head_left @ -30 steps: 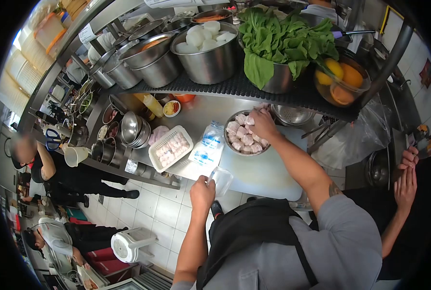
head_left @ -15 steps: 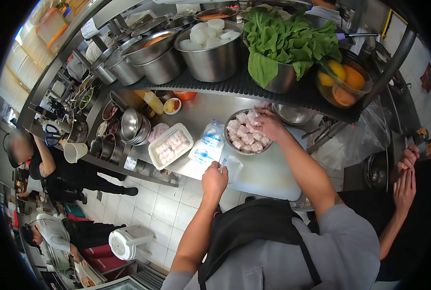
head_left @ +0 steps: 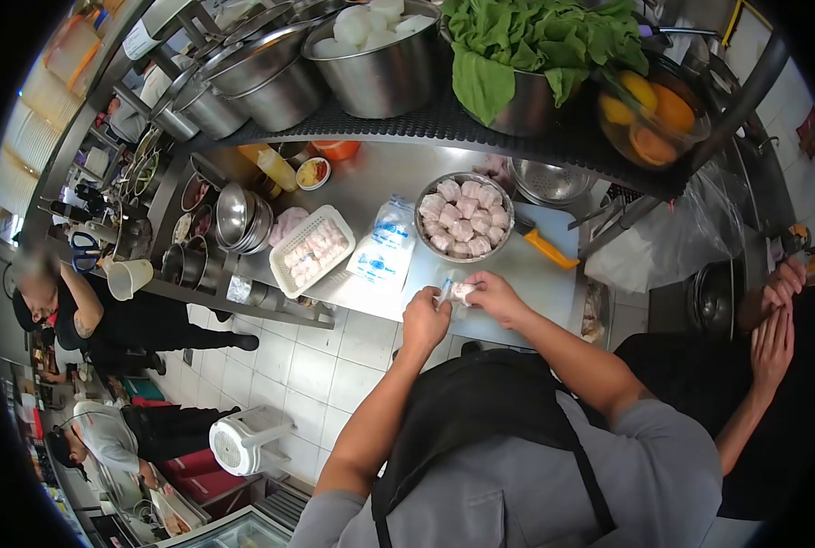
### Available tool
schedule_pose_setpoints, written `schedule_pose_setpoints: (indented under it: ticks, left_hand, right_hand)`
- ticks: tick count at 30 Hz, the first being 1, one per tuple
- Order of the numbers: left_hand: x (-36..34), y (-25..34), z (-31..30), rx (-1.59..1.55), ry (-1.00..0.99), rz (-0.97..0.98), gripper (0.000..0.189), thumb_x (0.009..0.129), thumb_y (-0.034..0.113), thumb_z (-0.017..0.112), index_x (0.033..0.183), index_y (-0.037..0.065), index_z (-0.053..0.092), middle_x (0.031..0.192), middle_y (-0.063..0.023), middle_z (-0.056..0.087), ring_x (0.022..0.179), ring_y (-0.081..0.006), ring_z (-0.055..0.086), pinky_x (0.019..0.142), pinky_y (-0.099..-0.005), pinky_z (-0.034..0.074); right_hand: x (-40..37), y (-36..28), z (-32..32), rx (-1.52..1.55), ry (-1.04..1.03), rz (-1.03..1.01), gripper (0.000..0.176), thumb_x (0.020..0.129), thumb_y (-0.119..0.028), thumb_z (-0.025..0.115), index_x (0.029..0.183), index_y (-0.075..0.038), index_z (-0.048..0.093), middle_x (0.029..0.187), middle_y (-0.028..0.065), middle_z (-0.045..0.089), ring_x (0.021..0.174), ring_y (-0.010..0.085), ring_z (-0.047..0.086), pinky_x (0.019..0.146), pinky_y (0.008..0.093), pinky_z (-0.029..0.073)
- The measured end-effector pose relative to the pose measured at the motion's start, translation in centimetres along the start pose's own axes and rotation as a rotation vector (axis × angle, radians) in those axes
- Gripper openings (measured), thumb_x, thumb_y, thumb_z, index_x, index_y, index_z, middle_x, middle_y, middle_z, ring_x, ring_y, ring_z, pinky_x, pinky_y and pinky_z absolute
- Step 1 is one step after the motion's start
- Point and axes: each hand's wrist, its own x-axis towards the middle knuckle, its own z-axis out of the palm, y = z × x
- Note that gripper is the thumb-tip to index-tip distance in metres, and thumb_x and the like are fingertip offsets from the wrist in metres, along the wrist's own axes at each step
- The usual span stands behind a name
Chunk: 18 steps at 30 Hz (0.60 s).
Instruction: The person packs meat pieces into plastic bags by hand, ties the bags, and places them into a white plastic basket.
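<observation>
Near the front edge of the white cutting board [head_left: 531, 279], my left hand [head_left: 425, 320] pinches a small clear plastic bag [head_left: 448, 285]. My right hand [head_left: 499, 300] holds a pale wrapped portion [head_left: 463, 291] at the bag's mouth. Beyond them, a round metal bowl [head_left: 422, 239] is filled with pale pink wrapped portions [head_left: 465, 208]. A knife with a yellow handle [head_left: 551, 249] lies right of the bowl. To the left are a stack of printed plastic bags [head_left: 382, 245] and a white basket [head_left: 281, 248] with more wrapped portions.
Overhead, a black shelf [head_left: 398, 137] carries metal pots, leafy greens [head_left: 535, 55] and a clear bowl of citrus. Nested metal bowls [head_left: 236, 215] stand at the left. Another person's hands [head_left: 771, 338] are at the right, and two people are at the left.
My right hand has left the metal bowl and come back toward me with a wrapped portion, beside my left hand and the bag. The yellow-handled knife is now visible.
</observation>
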Motion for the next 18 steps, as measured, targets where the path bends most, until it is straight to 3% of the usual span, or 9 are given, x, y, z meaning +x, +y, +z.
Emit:
schedule_pose_setpoints:
  ticks: [2, 5, 8, 12, 15, 16, 18]
  left_hand:
    - [-0.2, 0.3, 0.4, 0.021, 0.01, 0.054, 0.03, 0.084, 0.019, 0.068, 0.107, -0.001, 0.065, 0.093, -0.0216, 0.067, 0.084, -0.0387, 0.066, 0.077, -0.0475, 0.053]
    - [-0.5, 0.1, 1.0, 0.064, 0.044, 0.166, 0.026, 0.085, 0.016, 0.067, 0.106, 0.0, 0.065, 0.095, -0.0212, 0.065, 0.086, -0.0393, 0.064, 0.078, -0.0479, 0.052]
    - [-0.5, -0.2, 1.3, 0.07, 0.054, 0.253, 0.024, 0.085, 0.015, 0.067, 0.104, 0.0, 0.066, 0.095, -0.0202, 0.065, 0.091, -0.0394, 0.063, 0.081, -0.0472, 0.051]
    - [-0.7, -0.6, 0.9, 0.045, 0.068, 0.357, 0.022, 0.085, 0.015, 0.069, 0.1, 0.0, 0.067, 0.099, -0.0189, 0.065, 0.093, -0.0394, 0.06, 0.084, -0.0467, 0.049]
    - [-0.1, -1.0, -0.6, 0.025, 0.275, 0.423, 0.024, 0.083, 0.015, 0.072, 0.102, 0.001, 0.069, 0.101, -0.0179, 0.066, 0.093, -0.0374, 0.061, 0.084, -0.0465, 0.049]
    - [0.9, -2.7, -0.6, 0.046, 0.38, 0.379, 0.028, 0.088, 0.022, 0.07, 0.107, 0.002, 0.068, 0.106, -0.0182, 0.067, 0.095, -0.0346, 0.061, 0.085, -0.045, 0.049]
    - [3.2, -5.8, -0.3, -0.124, 0.333, 0.026, 0.033, 0.093, 0.026, 0.066, 0.11, -0.002, 0.066, 0.107, -0.018, 0.067, 0.098, -0.029, 0.062, 0.086, -0.0419, 0.05]
  right_hand:
    - [0.0, 0.4, 0.7, -0.254, 0.045, -0.079, 0.038, 0.084, -0.002, 0.066, 0.119, 0.004, 0.053, 0.107, 0.0147, 0.063, 0.096, 0.0231, 0.065, 0.082, 0.0368, 0.056]
    - [0.5, 0.6, 1.7, 0.225, -0.013, 0.126, 0.034, 0.084, 0.001, 0.064, 0.116, 0.004, 0.055, 0.105, 0.0137, 0.064, 0.094, 0.0225, 0.065, 0.083, 0.0367, 0.056]
    - [2.8, 3.4, 1.7, 0.602, -0.145, 0.202, 0.029, 0.086, 0.002, 0.061, 0.115, 0.003, 0.056, 0.105, 0.0116, 0.064, 0.092, 0.0209, 0.065, 0.083, 0.0367, 0.055]
    - [3.3, 3.7, 2.8, 0.483, -0.203, 0.129, 0.027, 0.09, 0.003, 0.057, 0.116, -0.002, 0.057, 0.107, 0.0077, 0.065, 0.091, 0.0196, 0.065, 0.083, 0.0372, 0.055]
    - [3.0, 3.0, 3.2, 0.357, -0.272, 0.114, 0.031, 0.09, 0.003, 0.056, 0.12, -0.005, 0.057, 0.109, 0.0059, 0.066, 0.094, 0.019, 0.065, 0.083, 0.0369, 0.055]
    - [2.8, 2.6, 3.2, 0.325, -0.298, 0.109, 0.033, 0.089, 0.004, 0.056, 0.121, -0.005, 0.057, 0.11, 0.0055, 0.066, 0.095, 0.0186, 0.065, 0.084, 0.0365, 0.055]
    - [2.9, 2.6, 3.2, 0.263, -0.329, 0.109, 0.036, 0.089, 0.004, 0.057, 0.123, -0.006, 0.057, 0.111, 0.0053, 0.066, 0.098, 0.0179, 0.065, 0.084, 0.0355, 0.054]
